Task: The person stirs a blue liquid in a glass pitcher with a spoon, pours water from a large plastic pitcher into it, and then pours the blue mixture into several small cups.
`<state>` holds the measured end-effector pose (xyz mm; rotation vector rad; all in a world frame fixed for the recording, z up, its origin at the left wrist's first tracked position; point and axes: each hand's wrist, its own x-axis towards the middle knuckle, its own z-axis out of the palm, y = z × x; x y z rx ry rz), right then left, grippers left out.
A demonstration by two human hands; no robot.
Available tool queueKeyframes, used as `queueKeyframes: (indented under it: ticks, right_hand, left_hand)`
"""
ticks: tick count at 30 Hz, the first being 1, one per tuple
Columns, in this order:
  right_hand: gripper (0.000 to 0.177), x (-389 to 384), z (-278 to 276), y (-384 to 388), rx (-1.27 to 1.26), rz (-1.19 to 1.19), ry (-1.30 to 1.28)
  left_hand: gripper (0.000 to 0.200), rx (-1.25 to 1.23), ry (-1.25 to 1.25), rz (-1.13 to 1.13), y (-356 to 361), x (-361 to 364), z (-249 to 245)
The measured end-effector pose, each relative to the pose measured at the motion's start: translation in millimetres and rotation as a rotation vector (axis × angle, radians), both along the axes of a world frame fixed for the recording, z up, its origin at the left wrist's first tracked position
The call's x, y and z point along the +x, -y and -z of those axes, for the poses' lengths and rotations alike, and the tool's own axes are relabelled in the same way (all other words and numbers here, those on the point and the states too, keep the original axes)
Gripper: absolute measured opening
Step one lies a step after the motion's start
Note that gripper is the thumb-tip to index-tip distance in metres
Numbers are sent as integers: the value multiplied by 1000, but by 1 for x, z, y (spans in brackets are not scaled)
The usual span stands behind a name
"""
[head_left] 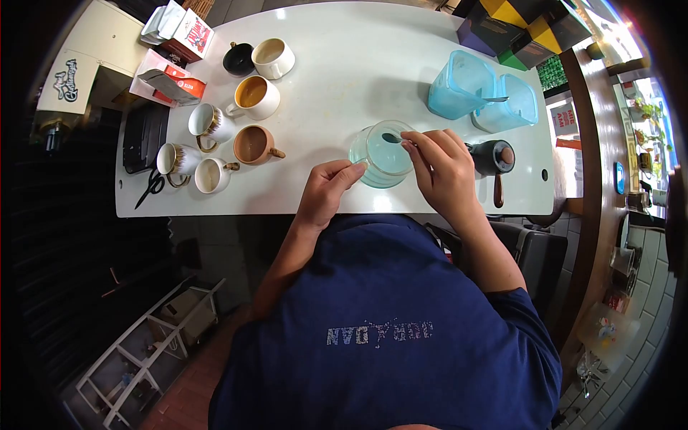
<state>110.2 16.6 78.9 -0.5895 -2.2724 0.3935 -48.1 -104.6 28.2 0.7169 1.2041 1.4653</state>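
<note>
Near the front edge of the white table stands a clear glass jug [383,172] with a pale blue look inside. My left hand [326,190] is closed at the jug's near left side, thumb on the rim, where a handle seems to be. Above the jug's mouth, my right hand [444,165] pinches a small spoon [390,137], its dark bowl over the opening. Whether the spoon touches the contents cannot be made out. Right of that hand sits a black round device with a brown knob and handle [494,157].
Several mugs, among them a brown mug [254,145] and a white mug [274,59], stand at left on the table [322,64]. Scissors [151,188] lie at the left edge. Two light blue containers [459,86] stand back right, near dark boxes [523,32].
</note>
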Motion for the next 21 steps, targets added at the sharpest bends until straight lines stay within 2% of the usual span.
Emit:
queueKeyframes:
  ticks: [2, 4, 10, 16, 21]
  right_hand:
    - [8, -2, -1, 0, -11, -4, -11]
    - [7, -3, -2, 2, -175, -40, -40]
    - [6, 1, -6, 0, -333, -135, -7]
    - [7, 6, -12, -11, -110, -82, 85]
    - [7, -3, -9, -13, -55, -114, 54]
  left_hand:
    - [31, -9, 10, -7, -2, 1, -1]
    - [31, 1, 32, -4, -3, 0, 4]
    - [33, -36, 42, -24, -5, 3, 2]
    - [33, -29, 46, -8, -5, 3, 1]
    - [30, -18, 63, -13, -5, 7, 1]
